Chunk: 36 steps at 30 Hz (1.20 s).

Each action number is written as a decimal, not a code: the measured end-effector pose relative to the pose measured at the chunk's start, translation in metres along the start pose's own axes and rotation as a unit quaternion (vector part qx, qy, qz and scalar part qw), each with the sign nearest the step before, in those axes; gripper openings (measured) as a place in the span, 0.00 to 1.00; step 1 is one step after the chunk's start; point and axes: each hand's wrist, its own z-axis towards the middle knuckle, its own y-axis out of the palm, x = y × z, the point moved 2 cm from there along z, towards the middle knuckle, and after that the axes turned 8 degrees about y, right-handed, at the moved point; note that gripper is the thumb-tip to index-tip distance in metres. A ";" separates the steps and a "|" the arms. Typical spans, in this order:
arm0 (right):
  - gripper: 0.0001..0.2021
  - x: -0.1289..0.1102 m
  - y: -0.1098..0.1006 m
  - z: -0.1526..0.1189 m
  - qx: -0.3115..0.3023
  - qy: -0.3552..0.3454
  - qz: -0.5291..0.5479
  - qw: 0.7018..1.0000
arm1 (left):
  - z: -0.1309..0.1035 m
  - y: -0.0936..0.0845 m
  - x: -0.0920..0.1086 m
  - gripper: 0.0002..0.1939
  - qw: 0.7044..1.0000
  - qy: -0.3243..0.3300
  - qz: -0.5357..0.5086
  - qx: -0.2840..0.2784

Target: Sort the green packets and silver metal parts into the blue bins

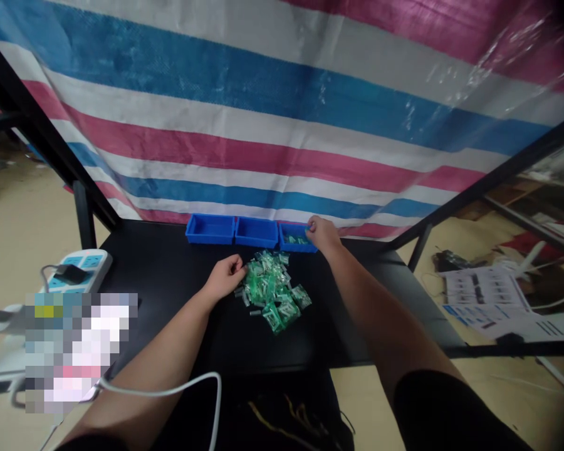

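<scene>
A loose pile of small clear-and-green plastic packets (267, 285) lies on the black tabletop (178, 269). At the pile's left edge is my left hand (223, 279), its fingers curled in; what they hold, if anything, is hidden. My right hand (323, 235) is over the right end of the right-hand blue bin (298, 247), fingers pinched together. I cannot make out what is between them. Some small packets (295, 239) lie inside that bin. To its left stand the middle blue bin (256, 240) and the left blue bin (210, 238), in one row.
Behind the bins hangs a striped plastic sheet (263, 150) on a black frame. A power strip (87, 269) with plugs sits at the left, beside a blurred-out object (82, 351). A white cable (169, 391) crosses my left forearm. Printed papers (486, 294) lie at the right.
</scene>
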 end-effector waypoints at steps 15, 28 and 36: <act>0.11 -0.013 0.016 0.035 -0.114 0.033 -0.150 0.982 | 0.001 -0.001 0.002 0.15 1.000 0.003 -0.008 -0.006; 0.10 -0.011 -0.004 -0.001 -0.109 0.004 -0.075 0.991 | 0.001 -0.001 0.001 0.16 1.000 0.003 -0.002 -0.007; 0.14 0.027 -0.007 -0.120 -0.079 -0.031 0.256 0.963 | 0.000 -0.001 0.004 0.15 1.000 0.003 0.004 -0.004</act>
